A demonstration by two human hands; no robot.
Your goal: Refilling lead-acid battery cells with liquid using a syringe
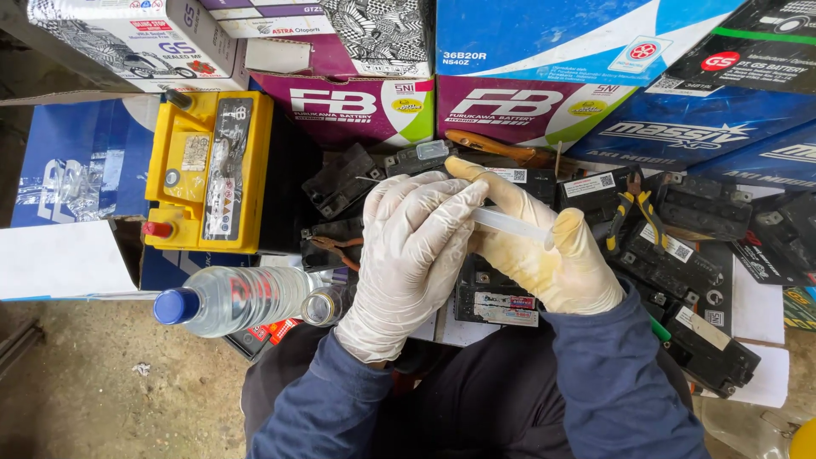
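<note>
The dark blue sleeves [595,382] and lap lie nearest the camera, and from them both hands rise in pale rubber gloves over a cluster of small black batteries [497,293]. The right hand [552,246] is closed loosely around a clear plastic syringe [510,223], the barrel lying across its palm with the thumb on top and the forefinger stretched along it towards the far end. The left hand [416,255] curls over the near end of the syringe, its fingers bent and closed on the barrel, so the tip is hidden; I cannot tell whether any liquid is in it.

To do this well, I judge the barrel should be kept level and low over the batteries, with one hand steadying and the other working the tip, so nothing drips on the gloves or lap. The clear bottle with a blue cap [229,299] lies on its side just left of the left hand, and a small open glass jar [321,306] sits against it, both within easy reach. The yellow battery [208,174] stands well to the left, the orange-handled pliers [633,212] to the right, amid stacked cartons [518,106] on the floor.
</note>
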